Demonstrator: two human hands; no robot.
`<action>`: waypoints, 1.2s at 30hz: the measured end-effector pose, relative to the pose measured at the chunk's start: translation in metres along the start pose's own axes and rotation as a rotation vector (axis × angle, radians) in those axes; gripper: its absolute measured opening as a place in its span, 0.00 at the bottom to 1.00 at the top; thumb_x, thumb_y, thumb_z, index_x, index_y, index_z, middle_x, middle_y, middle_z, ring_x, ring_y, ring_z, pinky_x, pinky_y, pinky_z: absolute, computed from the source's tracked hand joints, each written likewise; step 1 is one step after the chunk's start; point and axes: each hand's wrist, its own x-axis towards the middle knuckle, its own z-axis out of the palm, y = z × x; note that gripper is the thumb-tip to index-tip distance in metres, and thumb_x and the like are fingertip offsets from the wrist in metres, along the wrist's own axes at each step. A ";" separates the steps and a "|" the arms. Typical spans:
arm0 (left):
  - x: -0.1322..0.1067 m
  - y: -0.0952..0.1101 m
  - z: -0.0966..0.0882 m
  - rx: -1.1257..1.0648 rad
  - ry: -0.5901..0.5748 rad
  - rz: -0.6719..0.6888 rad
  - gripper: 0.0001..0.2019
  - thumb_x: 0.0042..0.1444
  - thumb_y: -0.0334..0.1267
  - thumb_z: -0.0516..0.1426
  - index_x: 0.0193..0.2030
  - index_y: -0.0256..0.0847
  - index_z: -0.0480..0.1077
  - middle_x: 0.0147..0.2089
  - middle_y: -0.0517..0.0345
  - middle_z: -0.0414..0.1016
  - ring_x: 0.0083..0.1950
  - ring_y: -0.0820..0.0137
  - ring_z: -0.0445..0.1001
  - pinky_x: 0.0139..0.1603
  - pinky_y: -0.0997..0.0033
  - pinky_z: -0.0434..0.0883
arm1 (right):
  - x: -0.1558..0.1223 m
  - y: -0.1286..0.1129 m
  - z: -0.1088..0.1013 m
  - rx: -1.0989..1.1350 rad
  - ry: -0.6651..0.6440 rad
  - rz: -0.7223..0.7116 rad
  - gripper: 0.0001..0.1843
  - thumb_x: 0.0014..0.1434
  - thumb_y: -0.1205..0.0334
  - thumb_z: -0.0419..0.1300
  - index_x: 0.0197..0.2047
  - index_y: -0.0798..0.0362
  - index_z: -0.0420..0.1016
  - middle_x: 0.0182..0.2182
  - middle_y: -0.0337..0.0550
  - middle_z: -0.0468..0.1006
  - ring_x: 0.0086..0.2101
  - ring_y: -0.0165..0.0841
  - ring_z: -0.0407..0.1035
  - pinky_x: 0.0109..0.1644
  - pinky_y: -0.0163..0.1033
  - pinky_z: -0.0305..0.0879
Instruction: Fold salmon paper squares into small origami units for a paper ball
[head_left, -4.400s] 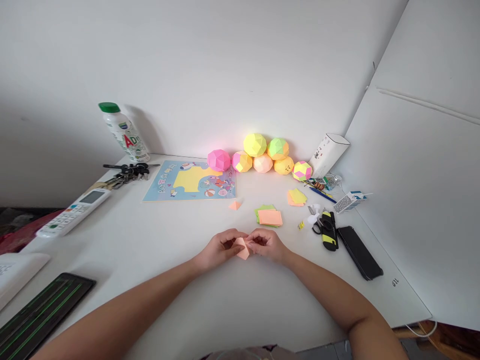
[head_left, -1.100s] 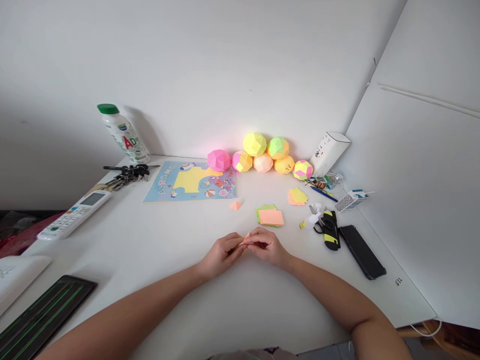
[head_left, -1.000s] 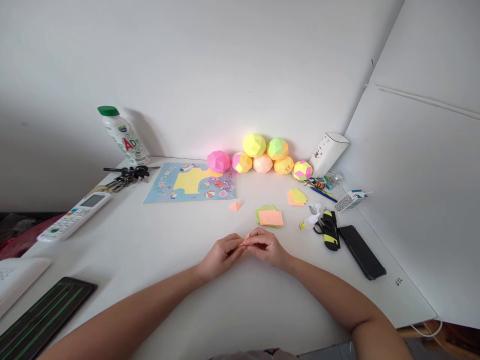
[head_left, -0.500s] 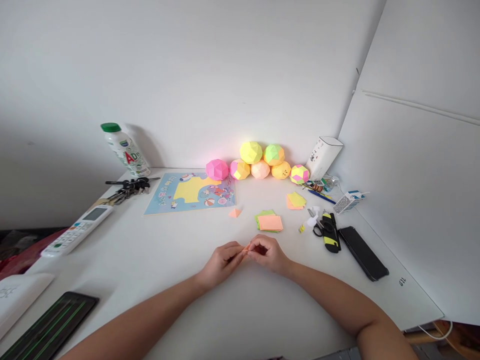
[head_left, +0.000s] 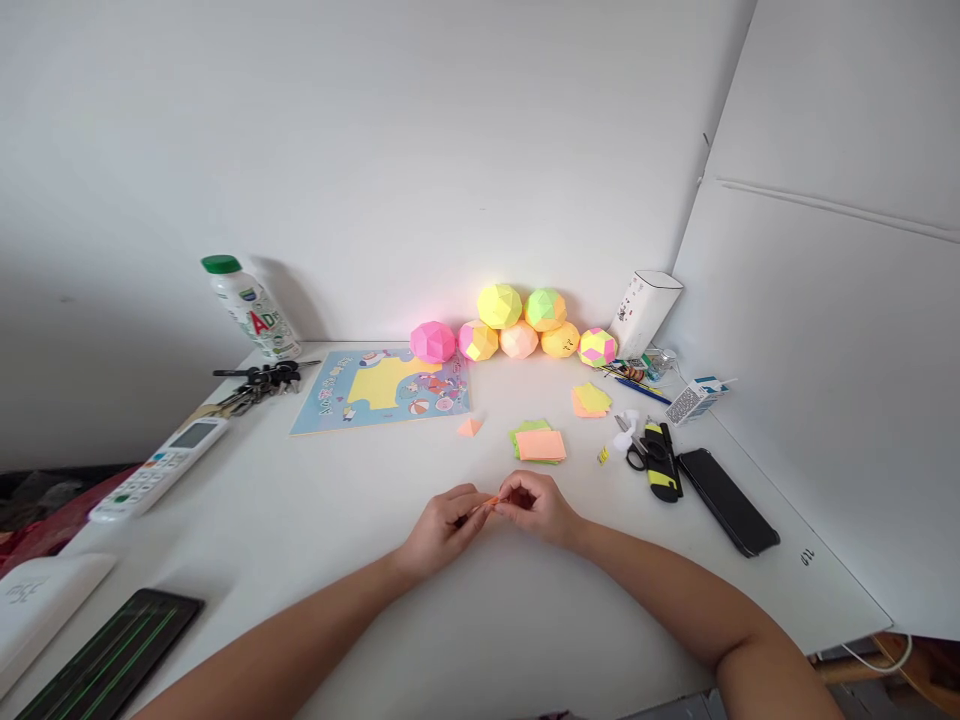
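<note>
Between my two hands is a small folded orange paper piece [head_left: 492, 501], mostly covered by fingers. My left hand [head_left: 448, 525] pinches its left end, and my right hand [head_left: 536, 507] pinches the right end. Just beyond my right hand lies a stack of peach paper slips [head_left: 541, 446] on top of green paper slips [head_left: 523, 434]. A folded peach paper piece [head_left: 470, 427] sits on the table to the left of that stack. Farther right rest yellow paper slips [head_left: 593, 398] over peach ones.
Faceted paper balls, among them a pink one [head_left: 433, 342] and a yellow one [head_left: 499, 306], are piled against the wall. Scissors [head_left: 637, 457], a utility knife [head_left: 662, 480] and a black phone [head_left: 729, 503] lie right. Left are a blue board [head_left: 322, 415], keys, a bottle [head_left: 255, 310] and a remote [head_left: 161, 468].
The view has shifted slightly. Both hands stay nearly in place, and the orange paper piece between the fingertips now lies flatter.
</note>
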 end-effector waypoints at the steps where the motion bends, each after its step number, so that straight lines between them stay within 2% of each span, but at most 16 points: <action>1: 0.000 -0.001 0.000 -0.004 0.008 0.005 0.14 0.62 0.39 0.48 0.41 0.39 0.75 0.26 0.59 0.63 0.27 0.74 0.64 0.27 0.76 0.63 | 0.000 0.001 0.000 0.022 -0.004 0.024 0.10 0.52 0.57 0.62 0.34 0.54 0.68 0.24 0.36 0.66 0.22 0.25 0.57 0.25 0.32 0.56; 4: -0.001 -0.003 0.001 -0.015 0.029 0.010 0.14 0.62 0.38 0.48 0.41 0.38 0.74 0.27 0.57 0.65 0.28 0.74 0.65 0.29 0.76 0.64 | 0.001 0.002 -0.001 0.046 -0.010 0.066 0.15 0.52 0.55 0.62 0.40 0.54 0.70 0.27 0.37 0.68 0.24 0.26 0.59 0.27 0.33 0.59; 9: -0.001 0.000 -0.001 -0.010 0.033 0.008 0.14 0.62 0.39 0.48 0.34 0.38 0.74 0.27 0.57 0.67 0.29 0.73 0.66 0.29 0.76 0.65 | 0.002 0.002 -0.002 0.004 -0.003 0.054 0.12 0.54 0.53 0.61 0.34 0.54 0.75 0.29 0.40 0.71 0.26 0.28 0.61 0.30 0.35 0.60; 12: -0.001 0.002 -0.001 -0.012 0.028 0.020 0.15 0.62 0.39 0.48 0.33 0.38 0.74 0.26 0.56 0.69 0.29 0.73 0.68 0.30 0.75 0.66 | 0.003 0.003 -0.001 0.037 0.017 0.075 0.12 0.53 0.53 0.61 0.32 0.54 0.74 0.28 0.40 0.71 0.26 0.28 0.63 0.30 0.36 0.61; 17: 0.000 0.003 -0.002 -0.040 0.029 -0.001 0.16 0.62 0.40 0.48 0.36 0.38 0.76 0.26 0.57 0.72 0.28 0.73 0.69 0.30 0.75 0.68 | 0.004 0.003 0.000 0.068 0.041 0.104 0.12 0.52 0.53 0.62 0.31 0.54 0.74 0.28 0.41 0.72 0.27 0.29 0.64 0.30 0.36 0.62; 23: -0.001 -0.002 -0.002 -0.114 0.051 -0.083 0.16 0.61 0.42 0.50 0.46 0.39 0.75 0.23 0.58 0.71 0.25 0.73 0.69 0.29 0.73 0.69 | 0.004 -0.001 0.001 0.108 0.064 0.147 0.12 0.51 0.54 0.63 0.31 0.54 0.74 0.27 0.40 0.73 0.26 0.28 0.64 0.30 0.36 0.61; 30: 0.000 -0.003 -0.002 -0.196 0.062 -0.092 0.15 0.59 0.41 0.52 0.45 0.39 0.76 0.21 0.59 0.71 0.26 0.72 0.69 0.30 0.72 0.69 | 0.005 -0.001 0.000 0.129 0.059 0.163 0.13 0.50 0.53 0.63 0.30 0.55 0.74 0.25 0.39 0.72 0.25 0.28 0.63 0.29 0.35 0.60; 36: 0.001 -0.002 -0.004 -0.258 0.041 -0.125 0.16 0.59 0.43 0.52 0.46 0.38 0.75 0.24 0.57 0.73 0.26 0.73 0.69 0.29 0.72 0.70 | 0.007 -0.001 0.001 0.149 0.066 0.154 0.13 0.49 0.53 0.64 0.29 0.55 0.74 0.25 0.38 0.71 0.25 0.27 0.63 0.30 0.35 0.61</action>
